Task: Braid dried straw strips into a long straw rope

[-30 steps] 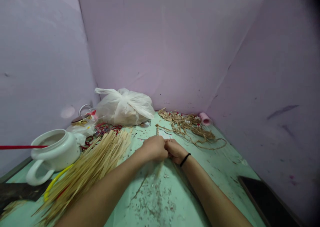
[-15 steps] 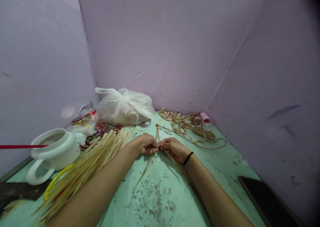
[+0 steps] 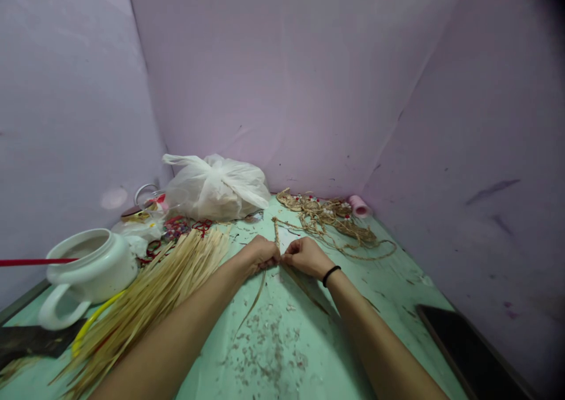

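A thin braid of straw-coloured fibre (image 3: pixel 276 233) runs from the far part of the table down to my hands. My left hand (image 3: pixel 263 253) is closed around its near end, knuckles up. Close beside it, my right hand (image 3: pixel 304 255), with a black band at the wrist, pinches a loose strand (image 3: pixel 309 291) that trails toward the front right. Another narrow strand (image 3: pixel 255 300) hangs down below my left hand. The fingertips of both hands partly hide the spot where the strands meet the braid.
On the left lie a bundle of dry strips (image 3: pixel 176 282), a white handled pot (image 3: pixel 95 265) and a yellow loop (image 3: pixel 88 323). A tied white plastic bag (image 3: pixel 216 188) sits behind. Twisted cords with beads (image 3: pixel 339 223), a pink thread spool (image 3: pixel 358 206) and a dark flat object (image 3: pixel 463 341) are on the right.
My right hand has moved slightly away from my left hand and turned, its fingers now pinching a strand. My left hand stays closed on the braid. The view has shifted slightly.
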`<state>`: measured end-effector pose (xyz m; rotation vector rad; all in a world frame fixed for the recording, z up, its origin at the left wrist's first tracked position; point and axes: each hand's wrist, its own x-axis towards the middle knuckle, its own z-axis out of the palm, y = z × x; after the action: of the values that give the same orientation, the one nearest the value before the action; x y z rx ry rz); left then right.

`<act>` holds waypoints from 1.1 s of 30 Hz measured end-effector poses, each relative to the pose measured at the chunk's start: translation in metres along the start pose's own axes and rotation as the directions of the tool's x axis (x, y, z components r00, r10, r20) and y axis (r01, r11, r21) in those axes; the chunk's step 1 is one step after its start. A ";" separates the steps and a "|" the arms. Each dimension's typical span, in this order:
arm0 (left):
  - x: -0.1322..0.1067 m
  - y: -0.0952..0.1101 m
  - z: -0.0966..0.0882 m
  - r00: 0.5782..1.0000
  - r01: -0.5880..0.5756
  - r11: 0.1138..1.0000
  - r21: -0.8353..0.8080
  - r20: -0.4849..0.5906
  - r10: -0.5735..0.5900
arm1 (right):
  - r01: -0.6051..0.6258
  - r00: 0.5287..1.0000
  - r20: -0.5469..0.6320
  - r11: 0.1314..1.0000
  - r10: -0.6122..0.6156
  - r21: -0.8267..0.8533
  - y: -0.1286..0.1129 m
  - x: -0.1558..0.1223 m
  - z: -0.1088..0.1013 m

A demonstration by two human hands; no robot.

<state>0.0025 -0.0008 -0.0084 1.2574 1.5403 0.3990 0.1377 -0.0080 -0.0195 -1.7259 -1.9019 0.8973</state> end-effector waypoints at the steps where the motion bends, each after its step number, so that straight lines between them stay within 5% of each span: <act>1: 0.000 0.000 0.000 1.000 0.027 0.999 0.026 -0.001 -0.027 | -0.036 0.999 0.012 0.999 0.036 0.012 -0.002 -0.002 -0.003; 6: -0.001 0.001 0.000 0.999 0.045 0.998 0.046 0.007 -0.046 | -0.179 0.981 0.112 0.969 0.161 0.169 -0.009 -0.006 -0.006; 17: 0.000 -0.003 -0.001 1.000 0.008 1.000 0.003 0.013 -0.008 | -0.235 0.955 0.256 0.913 0.152 0.335 -0.014 -0.012 0.008; 19: -0.001 -0.005 0.001 1.000 -0.028 1.000 -0.004 -0.003 0.028 | -0.214 0.969 0.189 0.927 0.161 0.308 -0.013 -0.015 0.017; 21: -0.002 -0.007 0.003 0.998 -0.054 0.999 0.001 -0.037 0.054 | -0.153 0.987 -0.008 0.966 0.158 0.207 -0.012 -0.021 0.027; 23: -0.004 -0.007 0.005 0.994 -0.086 0.996 0.004 -0.067 0.086 | -0.078 0.958 -0.275 0.997 0.083 0.029 -0.011 -0.028 0.038; 25: -0.006 -0.008 0.006 0.990 -0.120 0.993 0.007 -0.078 0.120 | -0.057 0.914 -0.407 0.992 0.007 -0.111 -0.011 -0.034 0.045; 33: -0.008 -0.006 0.006 0.988 -0.113 0.990 0.081 -0.097 0.121 | -0.016 0.926 -0.376 0.991 -0.035 -0.133 -0.009 -0.046 0.046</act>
<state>0.0035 -0.0118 -0.0117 1.4097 1.5846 0.4910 0.1061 -0.0620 -0.0400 -1.8089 -1.7382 0.3978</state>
